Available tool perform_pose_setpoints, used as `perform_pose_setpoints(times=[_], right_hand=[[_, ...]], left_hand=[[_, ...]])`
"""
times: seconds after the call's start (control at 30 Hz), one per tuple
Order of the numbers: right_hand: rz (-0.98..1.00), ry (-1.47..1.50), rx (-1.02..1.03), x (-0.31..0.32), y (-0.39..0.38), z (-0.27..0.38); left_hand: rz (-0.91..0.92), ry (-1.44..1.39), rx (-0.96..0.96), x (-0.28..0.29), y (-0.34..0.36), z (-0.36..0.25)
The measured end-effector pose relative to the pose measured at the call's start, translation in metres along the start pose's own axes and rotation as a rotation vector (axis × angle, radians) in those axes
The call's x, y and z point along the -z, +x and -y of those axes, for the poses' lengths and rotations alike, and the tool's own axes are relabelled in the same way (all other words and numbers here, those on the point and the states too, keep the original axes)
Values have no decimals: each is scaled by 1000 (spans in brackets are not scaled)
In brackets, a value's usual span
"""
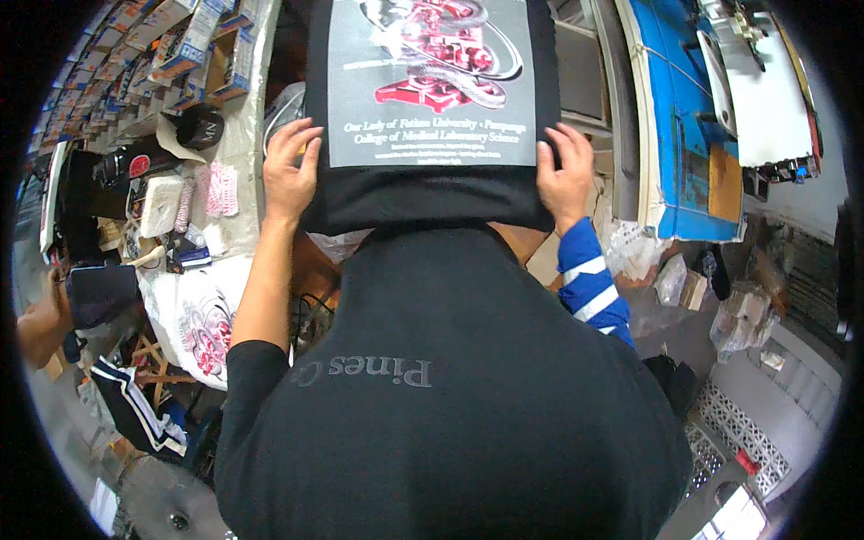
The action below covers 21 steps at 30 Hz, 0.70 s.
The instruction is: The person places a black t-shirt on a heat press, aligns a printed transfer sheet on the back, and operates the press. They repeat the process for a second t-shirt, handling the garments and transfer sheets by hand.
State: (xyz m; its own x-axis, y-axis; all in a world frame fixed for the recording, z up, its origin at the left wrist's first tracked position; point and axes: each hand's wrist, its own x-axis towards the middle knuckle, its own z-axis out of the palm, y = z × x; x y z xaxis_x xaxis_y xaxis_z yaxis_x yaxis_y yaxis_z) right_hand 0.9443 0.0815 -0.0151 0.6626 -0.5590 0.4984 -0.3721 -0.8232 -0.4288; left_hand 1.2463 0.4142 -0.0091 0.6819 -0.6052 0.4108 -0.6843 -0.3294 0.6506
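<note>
A black cloth (432, 198), perhaps a garment, is spread over a flat board in front of me. On it lies a grey printed sheet (340, 90) with a pink and white picture and white lettering. My left hand (292, 169) rests at the cloth's left edge, fingers bent and thumb apart. Something small and yellow shows by those fingers. At the opposite edge is my right hand (567, 175), its thumb beside the sheet's lower right corner and its fingers curved and apart. Neither hand visibly grips the cloth. A blue sleeve with white stripes (591, 279) covers my right forearm.
To the left runs a cluttered table (243, 171) with boxes (234, 63), a black cap (200, 126) and a white printed cloth (193, 306). A blue-topped surface (670, 90) stands right. Plastic-wrapped bundles (742, 315) lie lower right; a fan (178, 520) is lower left.
</note>
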Motion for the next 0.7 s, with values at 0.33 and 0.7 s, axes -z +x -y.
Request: perform_pose_setpoints(times=[0.33,0.7], right_hand=[[81,-4,27,-11,0,33],[65,-6,46,-12,0,30]], left_hand=[[-51,22,-101,-31,-8,-20],[-71,58,-106,-34,-9,-17]])
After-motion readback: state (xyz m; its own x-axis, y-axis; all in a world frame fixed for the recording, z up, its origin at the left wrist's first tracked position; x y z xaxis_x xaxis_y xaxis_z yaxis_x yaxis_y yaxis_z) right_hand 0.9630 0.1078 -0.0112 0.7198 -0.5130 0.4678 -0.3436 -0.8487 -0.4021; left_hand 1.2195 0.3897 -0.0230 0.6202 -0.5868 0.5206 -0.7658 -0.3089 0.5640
